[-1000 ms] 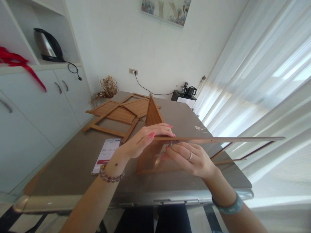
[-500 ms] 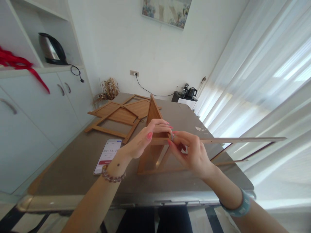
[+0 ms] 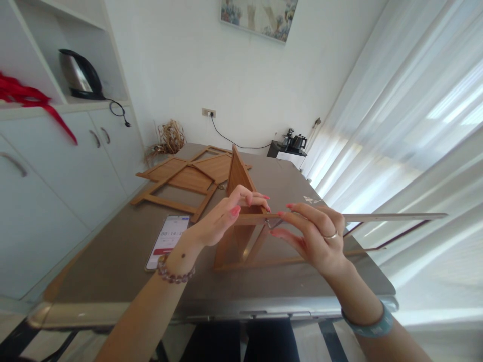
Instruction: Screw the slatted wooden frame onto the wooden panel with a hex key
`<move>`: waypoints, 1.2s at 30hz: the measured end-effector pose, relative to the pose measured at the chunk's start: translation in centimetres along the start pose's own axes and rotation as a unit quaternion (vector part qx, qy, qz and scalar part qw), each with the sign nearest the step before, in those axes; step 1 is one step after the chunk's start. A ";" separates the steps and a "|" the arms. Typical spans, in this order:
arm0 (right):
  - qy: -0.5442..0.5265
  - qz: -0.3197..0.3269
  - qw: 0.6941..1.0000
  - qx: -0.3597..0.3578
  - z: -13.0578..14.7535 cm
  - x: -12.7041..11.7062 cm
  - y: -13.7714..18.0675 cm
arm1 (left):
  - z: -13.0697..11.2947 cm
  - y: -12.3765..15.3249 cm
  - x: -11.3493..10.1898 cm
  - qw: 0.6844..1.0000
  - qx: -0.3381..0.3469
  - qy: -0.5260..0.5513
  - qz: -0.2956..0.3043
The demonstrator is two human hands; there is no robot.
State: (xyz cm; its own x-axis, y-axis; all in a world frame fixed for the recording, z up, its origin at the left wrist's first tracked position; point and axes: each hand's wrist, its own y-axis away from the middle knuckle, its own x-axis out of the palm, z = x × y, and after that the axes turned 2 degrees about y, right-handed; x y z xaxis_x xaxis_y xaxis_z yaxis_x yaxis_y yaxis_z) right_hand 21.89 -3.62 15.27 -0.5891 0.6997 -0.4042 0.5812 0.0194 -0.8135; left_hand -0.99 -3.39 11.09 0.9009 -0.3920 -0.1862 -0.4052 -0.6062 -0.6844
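Note:
My left hand (image 3: 222,216) is closed over the corner of an upright brown wooden panel (image 3: 238,173), its fingertips near where the panel meets a wooden frame. That frame (image 3: 392,217) stands on its long edge and stretches to the right past the table side. Between the thumb and fingers of my right hand (image 3: 319,231) is a small bent metal hex key (image 3: 272,226). One end of the key meets the frame's top edge at the joint, just below my left fingertips. Whether a screw sits there is too small to tell.
More wooden frames and panels (image 3: 181,178) lie at the table's back left, with small metal bits (image 3: 221,186) beside them. A phone (image 3: 168,241) showing a timer lies left of my left hand. Small white scraps (image 3: 311,199) are on the grey table (image 3: 132,281) at right.
My right hand has moved right and its fingers have spread from a tight pinch at the joint, leaving the hex key in plainer view. My left hand stays almost in place.

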 end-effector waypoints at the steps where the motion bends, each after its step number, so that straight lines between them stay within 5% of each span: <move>1: -0.008 0.000 1.000 -0.018 -0.4 0.0 0.3 | 0.1 0.0 0.0 1.000 0.001 0.005 -0.001; 8: -0.053 0.060 0.994 -0.070 -0.9 0.6 2.9 | 0.1 0.0 -0.3 0.999 -0.007 -0.034 0.004; 13: -0.153 0.019 0.981 0.119 2.6 2.2 3.7 | 0.0 -0.1 -0.2 0.999 -0.006 -0.044 0.008; 17: -0.320 -0.037 0.890 0.322 6.1 3.6 4.1 | 0.1 -0.2 -0.2 0.999 -0.012 -0.050 0.006; 19: -0.400 -0.043 0.836 0.374 7.3 4.1 4.2 | 0.0 -0.2 -0.2 0.999 -0.008 -0.053 -0.001; 21: -0.421 -0.057 0.815 0.393 8.0 4.5 4.1 | -0.2 -0.2 -0.2 0.999 -0.011 -0.052 0.003; 27: -0.221 -0.092 0.942 0.234 6.6 4.7 3.1 | -1.3 -0.3 -0.2 0.998 -0.029 -0.052 0.020; 31: -0.164 -0.105 0.967 0.163 5.6 4.3 3.3 | -1.4 -0.3 -0.2 0.998 -0.028 -0.053 0.019; 36: -0.138 -0.007 0.988 0.072 4.5 3.2 4.5 | -0.6 -0.2 -0.1 0.999 -0.017 -0.046 0.009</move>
State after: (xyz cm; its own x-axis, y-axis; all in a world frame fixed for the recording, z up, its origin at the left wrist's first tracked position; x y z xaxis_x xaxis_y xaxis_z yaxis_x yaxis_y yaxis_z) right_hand 20.11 -4.51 8.41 -0.7383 0.4783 -0.4755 0.4979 -0.0890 -0.8626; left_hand -1.11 -3.66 11.70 0.9031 -0.3394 -0.2631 -0.4253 -0.6226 -0.6569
